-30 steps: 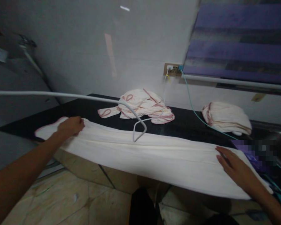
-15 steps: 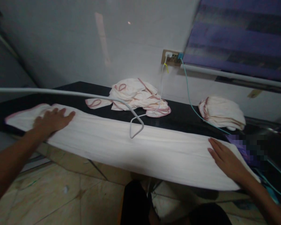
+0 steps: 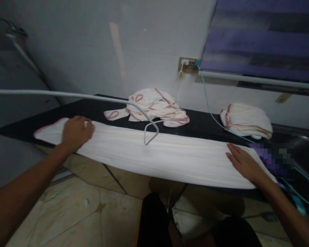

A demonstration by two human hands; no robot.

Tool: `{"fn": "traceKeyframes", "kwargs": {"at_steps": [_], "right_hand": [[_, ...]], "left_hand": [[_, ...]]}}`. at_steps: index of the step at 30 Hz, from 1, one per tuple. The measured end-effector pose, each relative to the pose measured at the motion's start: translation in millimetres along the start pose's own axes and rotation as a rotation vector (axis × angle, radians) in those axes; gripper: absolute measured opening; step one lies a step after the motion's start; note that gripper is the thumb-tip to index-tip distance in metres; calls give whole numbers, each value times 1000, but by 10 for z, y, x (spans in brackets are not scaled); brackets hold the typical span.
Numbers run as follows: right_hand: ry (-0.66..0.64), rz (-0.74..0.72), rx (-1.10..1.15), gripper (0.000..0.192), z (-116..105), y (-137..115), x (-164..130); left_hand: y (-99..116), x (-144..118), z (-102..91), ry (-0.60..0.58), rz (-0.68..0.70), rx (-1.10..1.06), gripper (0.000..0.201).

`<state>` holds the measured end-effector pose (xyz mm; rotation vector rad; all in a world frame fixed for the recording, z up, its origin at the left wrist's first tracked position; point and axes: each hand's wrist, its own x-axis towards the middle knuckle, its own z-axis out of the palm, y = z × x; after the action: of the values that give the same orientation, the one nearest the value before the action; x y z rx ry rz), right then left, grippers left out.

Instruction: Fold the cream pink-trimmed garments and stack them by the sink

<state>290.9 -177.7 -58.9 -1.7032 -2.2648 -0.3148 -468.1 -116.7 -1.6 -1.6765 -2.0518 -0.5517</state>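
Observation:
A long white cloth with pink edging at its left end lies stretched along the table's front edge. Near its left end, my left hand presses down with curled fingers, and a bit of white shows by the thumb; the fingertips are partly hidden. Flat on the cloth's right end rests my right hand, fingers extended. Behind the cloth sits a crumpled heap of white cloths with pink trim. To the right stands a folded stack of similar cloths.
A thick grey cable loops in front of the cloth. Thin cords run from a wall socket; the green one crosses the black table. Something purple, partly pixelated, lies by my right hand. A purple striped blind hangs above.
My left hand has shifted right along the cloth, from fingers spread to fingers curled. The right hand stays flat on the right end. The view has shifted slightly.

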Motion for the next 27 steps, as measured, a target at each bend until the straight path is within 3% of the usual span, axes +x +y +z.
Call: {"fn": "traceKeyframes", "kwargs": {"at_steps": [2, 5, 10, 14, 18, 20, 23, 25, 27], "right_hand": [[9, 3, 6, 69, 12, -33, 17], [43, 30, 19, 66, 22, -102, 47], [119, 60, 142, 55, -50, -262, 86], [335, 13, 343, 40, -259, -419, 53], [541, -34, 468, 28, -506, -539, -53], [589, 33, 468, 27, -577, -568, -120], [673, 163, 482, 33, -611, -578, -213], [665, 205, 513, 37, -612, -578, -255], [621, 226, 535, 39, -610, -581, -271]], "left_hand": [[262, -60, -91, -36, 111, -35, 41], [891, -204, -240, -141, 322, -213, 34], [2324, -654, -430, -246, 667, -499, 33], [3430, -944, -499, -289, 879, -663, 31], [4507, -936, -564, -413, 811, -858, 26], [5064, -893, -578, -449, 761, -937, 26], [5832, -898, -536, -454, 795, -1008, 30], [6227, -954, -465, -467, 807, -1053, 31], [6486, -1021, -376, -476, 801, -1099, 30]]}}
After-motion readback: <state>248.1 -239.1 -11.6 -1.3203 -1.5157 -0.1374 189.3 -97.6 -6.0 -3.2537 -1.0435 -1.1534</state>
